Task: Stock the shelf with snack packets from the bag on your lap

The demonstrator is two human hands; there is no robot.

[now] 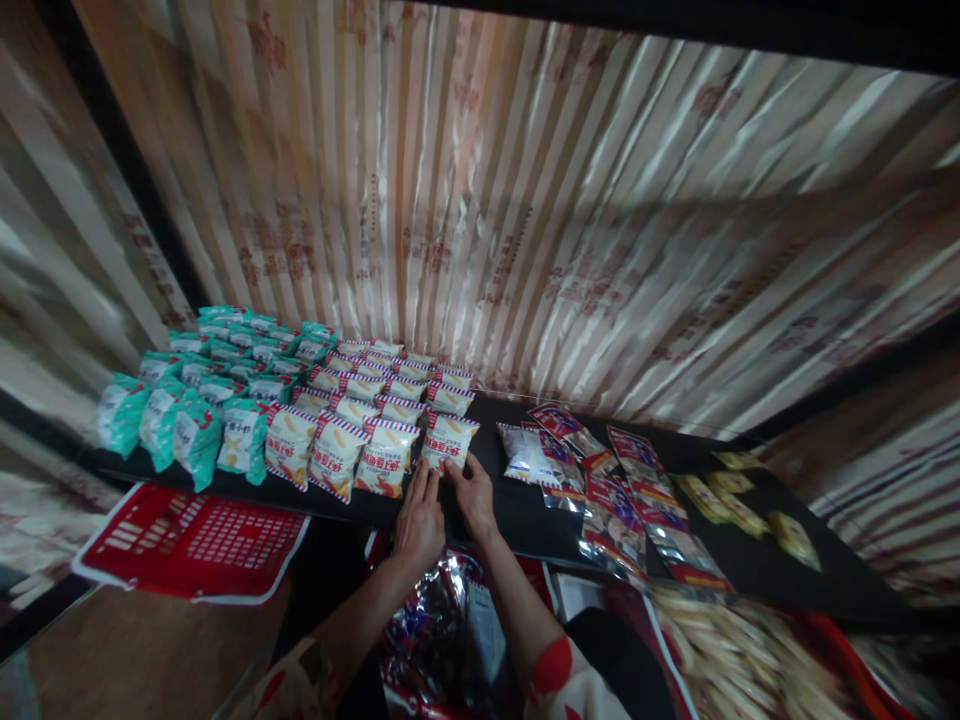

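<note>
On the black shelf, a white snack bag with a striped top edge and red lettering stands upright at the right end of the front row. My left hand touches its lower left side, the fingers close together. At its lower right, my right hand has thumb and fingers against the bag, so it is pinched between both hands. Directly left stands a matching snack bag, with several more in rows behind. Another such bag lies flat to the right of my hands.
Teal snack bags stand in rows at the left. Red and purple packets and yellow packs lie on the shelf at right. Below are a red basket and a container of shiny packets. Printed sheeting hangs behind.
</note>
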